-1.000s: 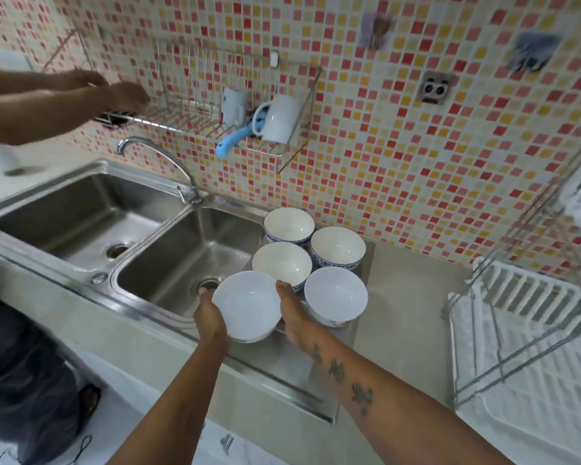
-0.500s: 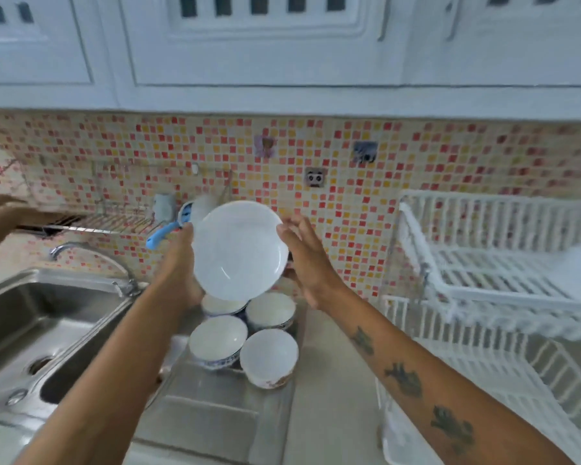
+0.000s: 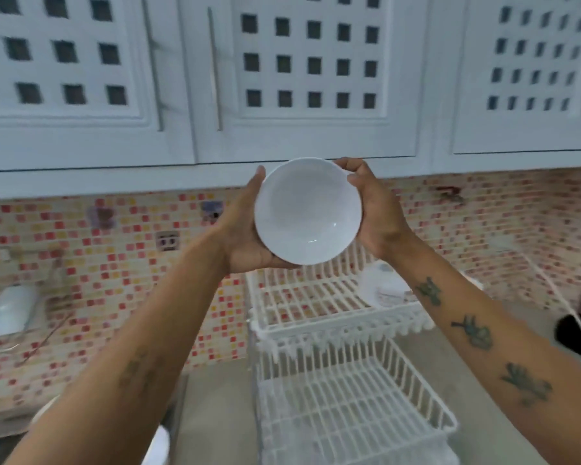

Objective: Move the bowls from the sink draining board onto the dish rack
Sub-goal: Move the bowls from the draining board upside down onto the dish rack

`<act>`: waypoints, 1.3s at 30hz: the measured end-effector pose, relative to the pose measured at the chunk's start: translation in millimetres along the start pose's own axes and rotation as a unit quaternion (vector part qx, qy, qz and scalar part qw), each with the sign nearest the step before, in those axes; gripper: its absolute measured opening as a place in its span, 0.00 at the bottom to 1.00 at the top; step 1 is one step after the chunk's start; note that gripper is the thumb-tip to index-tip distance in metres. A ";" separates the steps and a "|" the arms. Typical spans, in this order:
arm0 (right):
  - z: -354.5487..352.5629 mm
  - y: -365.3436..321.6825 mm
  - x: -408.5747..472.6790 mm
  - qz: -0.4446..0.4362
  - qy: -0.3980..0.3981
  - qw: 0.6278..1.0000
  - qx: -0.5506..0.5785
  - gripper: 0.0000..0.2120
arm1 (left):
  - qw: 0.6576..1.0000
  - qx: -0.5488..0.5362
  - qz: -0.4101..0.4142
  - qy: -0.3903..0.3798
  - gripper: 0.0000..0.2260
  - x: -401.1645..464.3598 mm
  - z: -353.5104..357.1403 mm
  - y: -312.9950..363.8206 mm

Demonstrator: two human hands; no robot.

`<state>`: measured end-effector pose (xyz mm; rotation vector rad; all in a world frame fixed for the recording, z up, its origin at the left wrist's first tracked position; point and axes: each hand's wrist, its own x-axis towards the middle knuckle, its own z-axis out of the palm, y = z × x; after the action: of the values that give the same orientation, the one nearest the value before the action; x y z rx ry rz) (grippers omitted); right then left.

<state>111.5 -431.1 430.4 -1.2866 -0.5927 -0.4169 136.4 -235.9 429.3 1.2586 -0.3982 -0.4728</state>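
So both hands are wrapped around 1 white bowl (image 3: 307, 211), left hand (image 3: 245, 236) cupping its lower left edge, right hand (image 3: 374, 213) clamped on the right rim, fingers curled behind. Bowl's tipped with its inside facing the camera, held up in the air above the white 2-tier rack (image 3: 336, 317) on the counter (image 3: 215, 414). Behind it are white cabinets (image 3: 302, 78) and a mosaic tile wall (image 3: 114, 263). Rack's top tier has something white on it, too blurry to tell.

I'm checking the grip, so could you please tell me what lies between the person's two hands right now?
In the head view, only the white bowl lies between the left hand and right hand, tilted with its opening toward the camera, above the dish rack.
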 end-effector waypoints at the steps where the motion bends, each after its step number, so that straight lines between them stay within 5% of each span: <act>1: -17.6 -8.0 2.6 -0.003 0.010 1.000 -0.011 0.08 | 1.000 -0.002 -0.011 -0.028 0.33 13.6 14.0 -0.4; 8: -119.4 -31.8 26.4 0.106 0.022 0.980 -0.165 0.24 | 0.994 0.041 0.000 -0.097 0.24 97.4 83.8 -17.8; 12: -154.8 -10.2 32.2 0.219 0.037 0.929 -0.297 0.22 | 0.981 0.179 0.079 0.006 0.24 124.1 105.2 -44.4; 14: -160.1 4.2 32.3 0.227 0.035 0.898 -0.374 0.20 | 0.954 0.270 0.119 0.057 0.28 138.2 106.5 -63.0; 16: -159.8 17.3 30.0 0.223 0.016 0.875 -0.430 0.20 | 0.927 0.328 0.164 0.082 0.22 145.1 107.0 -82.3; 22: -168.9 60.2 17.2 0.204 0.104 0.902 -0.365 0.16 | 0.858 0.456 0.125 0.200 0.50 154.2 107.5 -115.1; 39: -191.3 101.8 12.5 0.255 0.083 0.902 -0.338 0.13 | 0.796 0.586 0.001 0.151 0.57 181.1 99.9 -149.7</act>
<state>216.0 -591.8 328.5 -1.9791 0.0749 -0.2919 217.1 -450.1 316.2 2.5027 -0.4218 0.0601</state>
